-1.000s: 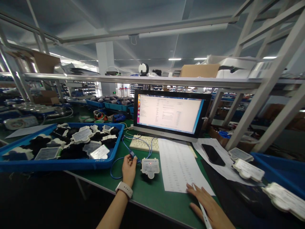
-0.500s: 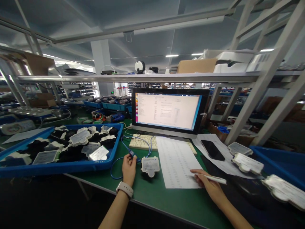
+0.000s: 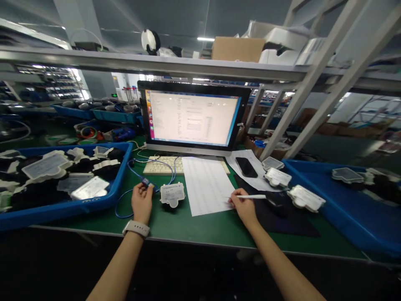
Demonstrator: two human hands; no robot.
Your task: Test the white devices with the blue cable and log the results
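One plug (image 3: 147, 182), one pen (image 3: 254, 196), head view.
Lower left of centre, the left hand (image 3: 142, 200) pinches the plug beside a white box (image 3: 172, 194); lower right of centre, the right hand (image 3: 245, 209) grips the pen over paper (image 3: 206, 188).

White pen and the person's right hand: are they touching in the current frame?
Touching. The head view shows the right hand closed around the white pen, whose shaft sticks out to the right.

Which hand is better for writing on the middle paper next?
Probably the right hand: it holds the white pen at the paper, while the left hand holds a blue connector.
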